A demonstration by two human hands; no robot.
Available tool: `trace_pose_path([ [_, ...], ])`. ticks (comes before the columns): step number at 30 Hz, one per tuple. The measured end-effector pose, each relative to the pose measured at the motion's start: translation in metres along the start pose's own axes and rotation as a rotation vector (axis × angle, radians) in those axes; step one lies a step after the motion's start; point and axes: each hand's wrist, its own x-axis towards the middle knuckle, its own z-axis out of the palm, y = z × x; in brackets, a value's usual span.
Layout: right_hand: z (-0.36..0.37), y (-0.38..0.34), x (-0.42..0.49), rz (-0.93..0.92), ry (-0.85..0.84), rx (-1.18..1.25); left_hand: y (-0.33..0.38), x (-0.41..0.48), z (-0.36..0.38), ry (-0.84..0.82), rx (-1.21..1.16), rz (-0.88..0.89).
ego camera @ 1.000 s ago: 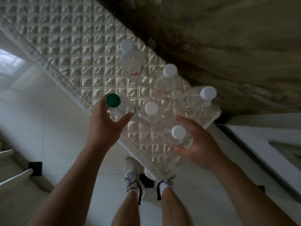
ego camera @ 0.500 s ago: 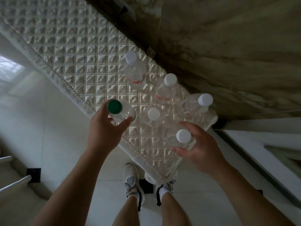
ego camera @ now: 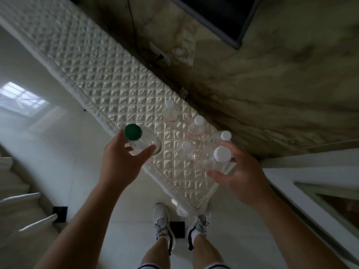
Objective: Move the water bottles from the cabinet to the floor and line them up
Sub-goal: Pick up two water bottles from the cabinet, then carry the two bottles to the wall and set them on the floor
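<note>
Our left hand clamps the green-capped bottle, our right hand the white-capped bottle; swinging either risks toppling the neighbouring bottles.

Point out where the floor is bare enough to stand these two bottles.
Free: the pale floor left of the quilted cabinet top, and the strip between the left shoe and the steps. Crowded: the cabinet's near end, where four white-capped bottles stand close together, and around the feet.

head-worn view, looking steeply down, close
</note>
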Motion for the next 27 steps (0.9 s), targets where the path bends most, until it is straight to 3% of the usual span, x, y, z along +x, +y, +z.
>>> trace_pose_path([
  [8,-0.063,-0.084,-0.05,-0.056,0.095,0.094,0.09,-0.033,-0.077,0.023,-0.091,0.075],
  [14,-0.103,-0.145,-0.079,-0.092,0.075,0.163,0.15,-0.061,-0.125,0.056,-0.102,0.125],
  [27,-0.169,-0.211,-0.113,-0.222,0.072,0.223,0.219,-0.109,-0.18,0.192,-0.108,0.097],
])
